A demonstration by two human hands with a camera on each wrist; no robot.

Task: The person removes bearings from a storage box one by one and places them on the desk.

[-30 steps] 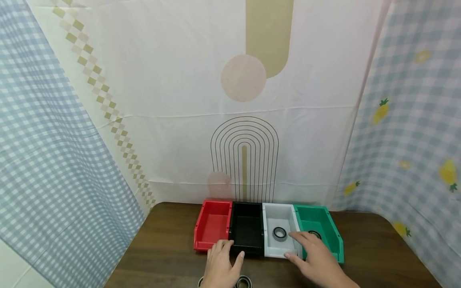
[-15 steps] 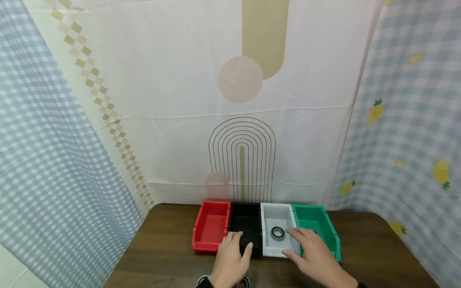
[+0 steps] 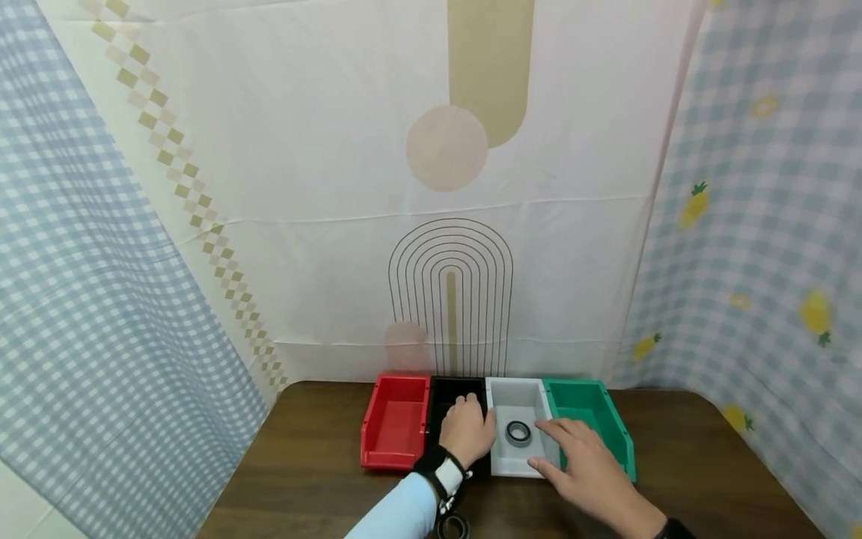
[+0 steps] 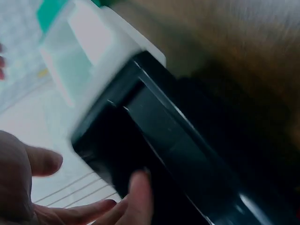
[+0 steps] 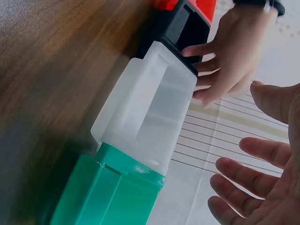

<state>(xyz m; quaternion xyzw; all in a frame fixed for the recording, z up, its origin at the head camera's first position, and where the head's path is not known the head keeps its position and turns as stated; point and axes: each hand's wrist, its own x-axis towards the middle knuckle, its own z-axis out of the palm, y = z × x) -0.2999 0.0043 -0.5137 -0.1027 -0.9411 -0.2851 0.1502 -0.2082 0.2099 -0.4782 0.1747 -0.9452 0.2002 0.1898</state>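
My left hand (image 3: pixel 466 433) reaches over the black bin (image 3: pixel 458 381), palm down with the fingers spread and bent a little. In the right wrist view its fingertips come over the bin's opening, and nothing shows between them. My right hand (image 3: pixel 589 468) hovers over the front of the white bin (image 3: pixel 524 471) and the green bin (image 3: pixel 625 438), thumb and fingers apart, holding nothing. A ball bearing (image 3: pixel 518 443) lies flat in the white bin, left of the right fingertips. Another bearing (image 3: pixel 441 528) rests on the table below my left wrist. The right hand covers part of the green bin.
The bins stand side by side in a row at the back of the wooden table (image 3: pixel 303 464). At the row's left end is a red bin (image 3: pixel 399 427). A patterned white cloth (image 3: pixel 337 262) hangs right behind them, with checked curtains on both sides.
My left hand has moved forward and to the right, from in front of the red and black bins to over the black bin. The right hand stays nearly in place.
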